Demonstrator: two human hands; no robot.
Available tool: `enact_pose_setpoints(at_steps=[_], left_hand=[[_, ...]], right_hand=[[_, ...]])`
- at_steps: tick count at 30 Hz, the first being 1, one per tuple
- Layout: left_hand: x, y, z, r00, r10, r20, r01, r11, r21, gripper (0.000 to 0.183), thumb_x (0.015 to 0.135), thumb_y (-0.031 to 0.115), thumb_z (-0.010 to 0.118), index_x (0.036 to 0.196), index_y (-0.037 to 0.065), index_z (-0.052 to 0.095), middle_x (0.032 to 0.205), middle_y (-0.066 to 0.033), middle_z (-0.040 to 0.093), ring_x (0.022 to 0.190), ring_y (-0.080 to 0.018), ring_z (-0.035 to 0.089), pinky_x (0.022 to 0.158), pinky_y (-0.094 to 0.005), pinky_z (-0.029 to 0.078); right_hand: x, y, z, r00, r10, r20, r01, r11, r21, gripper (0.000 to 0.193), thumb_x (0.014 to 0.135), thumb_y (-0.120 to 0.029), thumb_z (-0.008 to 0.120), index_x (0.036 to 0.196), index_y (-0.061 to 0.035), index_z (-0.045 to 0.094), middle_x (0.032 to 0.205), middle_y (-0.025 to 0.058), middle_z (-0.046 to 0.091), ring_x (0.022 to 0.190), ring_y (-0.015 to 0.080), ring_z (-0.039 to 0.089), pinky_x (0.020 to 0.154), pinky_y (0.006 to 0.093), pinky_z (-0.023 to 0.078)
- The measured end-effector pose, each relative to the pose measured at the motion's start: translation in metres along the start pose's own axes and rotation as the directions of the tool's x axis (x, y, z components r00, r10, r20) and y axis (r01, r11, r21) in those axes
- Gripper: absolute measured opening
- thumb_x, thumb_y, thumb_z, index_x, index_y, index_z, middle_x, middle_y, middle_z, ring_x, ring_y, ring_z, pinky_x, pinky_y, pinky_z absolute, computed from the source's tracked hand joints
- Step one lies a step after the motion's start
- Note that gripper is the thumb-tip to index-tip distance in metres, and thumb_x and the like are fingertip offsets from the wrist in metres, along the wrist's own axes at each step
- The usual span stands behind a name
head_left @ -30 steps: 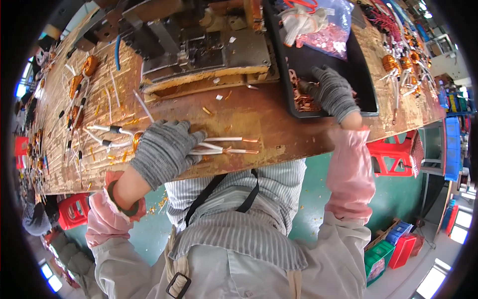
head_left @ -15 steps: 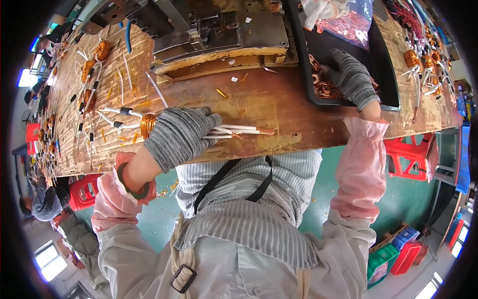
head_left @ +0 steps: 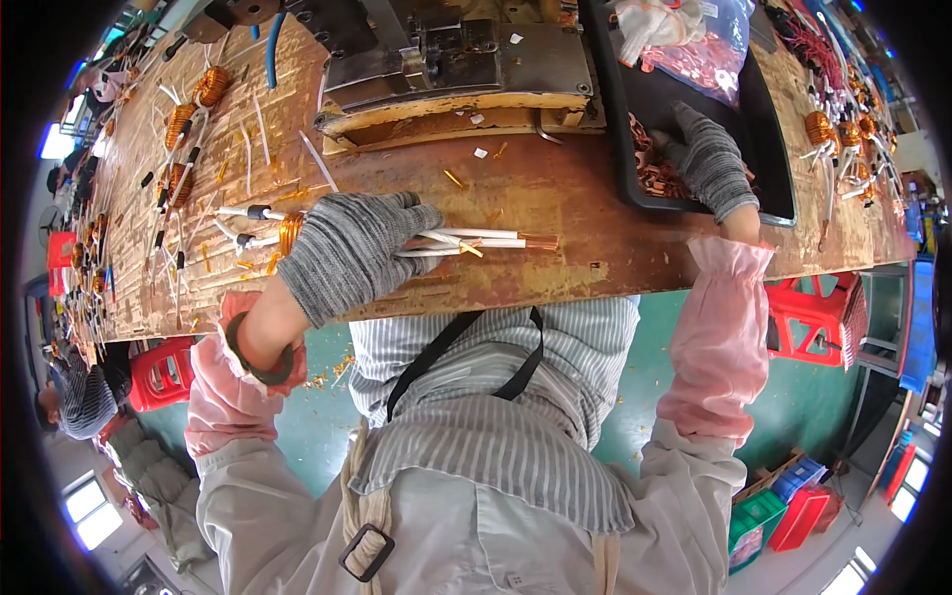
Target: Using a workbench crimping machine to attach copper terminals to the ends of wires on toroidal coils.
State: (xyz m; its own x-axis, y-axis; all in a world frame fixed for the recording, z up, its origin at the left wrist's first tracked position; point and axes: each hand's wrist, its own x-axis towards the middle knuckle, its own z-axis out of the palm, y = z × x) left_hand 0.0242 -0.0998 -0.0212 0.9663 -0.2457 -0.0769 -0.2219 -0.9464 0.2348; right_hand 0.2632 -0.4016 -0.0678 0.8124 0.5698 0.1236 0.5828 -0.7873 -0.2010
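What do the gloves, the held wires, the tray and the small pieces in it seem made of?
Gloves: grey knit fabric, matte with visible ribbing; fibre unclear.
Wires: likely copper, from the bare reddish ends, in smooth white sleeving, probably plastic.
Tray: probably plastic, black and smooth with a rounded rim.
Pieces: metal, likely copper, reddish with bright glints.

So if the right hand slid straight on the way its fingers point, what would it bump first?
Probably the clear plastic bag, which lies in the black tray ahead of the right hand, though depth is hard to judge.
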Motion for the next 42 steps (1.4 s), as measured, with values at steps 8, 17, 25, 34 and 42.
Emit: enact_pose_setpoints(at_steps=[8, 17, 25, 34, 42], left_hand=[[-0.002, 0.000, -0.003, 1.000, 0.004, -0.023, -0.005, 0.999, -0.035, 0.031, 0.075, 0.029, 0.071, 0.098, 0.009, 0.066, 0.080, -0.0083, 0.065, 0.071, -0.0290, 0.065, 0.064, -0.0364, 0.051], [-0.002, 0.000, -0.004, 0.999, 0.028, -0.032, -0.029, 0.998, -0.053, 0.030, 0.076, 0.029, 0.071, 0.097, 0.009, 0.067, 0.081, -0.0088, 0.065, 0.071, -0.0294, 0.065, 0.064, -0.0362, 0.051], [-0.004, -0.003, -0.005, 0.997, 0.033, -0.063, -0.039, 0.995, -0.095, 0.029, 0.076, 0.029, 0.071, 0.098, 0.010, 0.067, 0.080, -0.0094, 0.065, 0.071, -0.0292, 0.065, 0.064, -0.0359, 0.051], [-0.005, -0.001, -0.008, 1.000, 0.004, 0.010, -0.004, 0.998, -0.064, 0.032, 0.075, 0.030, 0.072, 0.099, 0.010, 0.068, 0.083, -0.0092, 0.066, 0.074, -0.0284, 0.066, 0.066, -0.0349, 0.052], [-0.006, -0.004, -0.005, 0.998, 0.033, -0.049, -0.037, 0.995, -0.087, 0.031, 0.075, 0.029, 0.072, 0.100, 0.010, 0.068, 0.082, -0.0093, 0.066, 0.074, -0.0291, 0.065, 0.067, -0.0346, 0.052]], right_hand=[[0.002, 0.007, 0.003, 0.989, -0.052, -0.136, 0.060, 0.997, 0.051, 0.024, 0.088, -0.025, 0.061, 0.105, -0.0077, 0.060, 0.095, 0.0177, 0.066, 0.090, 0.0359, 0.063, 0.079, 0.0433, 0.050], [-0.014, -0.002, -0.009, 0.892, 0.267, -0.366, 0.094, 0.681, 0.726, 0.012, 0.091, -0.014, 0.062, 0.097, -0.0036, 0.061, 0.082, 0.0052, 0.064, 0.074, 0.0149, 0.061, 0.067, 0.0282, 0.048], [-0.119, -0.102, -0.008, 0.974, 0.227, -0.006, -0.050, 0.242, 0.969, 0.013, 0.090, -0.011, 0.063, 0.101, -0.0030, 0.065, 0.085, -0.0007, 0.063, 0.070, 0.0062, 0.055, 0.063, 0.0207, 0.046], [-0.121, -0.115, 0.035, 0.967, 0.026, 0.252, -0.244, 0.368, 0.897, 0.018, 0.095, -0.015, 0.055, 0.104, -0.0011, 0.062, 0.081, 0.0062, 0.062, 0.068, 0.0093, 0.059, 0.063, 0.0237, 0.049], [-0.110, -0.111, 0.035, 0.903, -0.155, 0.401, -0.361, 0.236, 0.902, 0.020, 0.096, -0.016, 0.053, 0.108, -0.0013, 0.059, 0.073, 0.0016, 0.056, 0.058, 0.0068, 0.053, 0.055, 0.0240, 0.046]])
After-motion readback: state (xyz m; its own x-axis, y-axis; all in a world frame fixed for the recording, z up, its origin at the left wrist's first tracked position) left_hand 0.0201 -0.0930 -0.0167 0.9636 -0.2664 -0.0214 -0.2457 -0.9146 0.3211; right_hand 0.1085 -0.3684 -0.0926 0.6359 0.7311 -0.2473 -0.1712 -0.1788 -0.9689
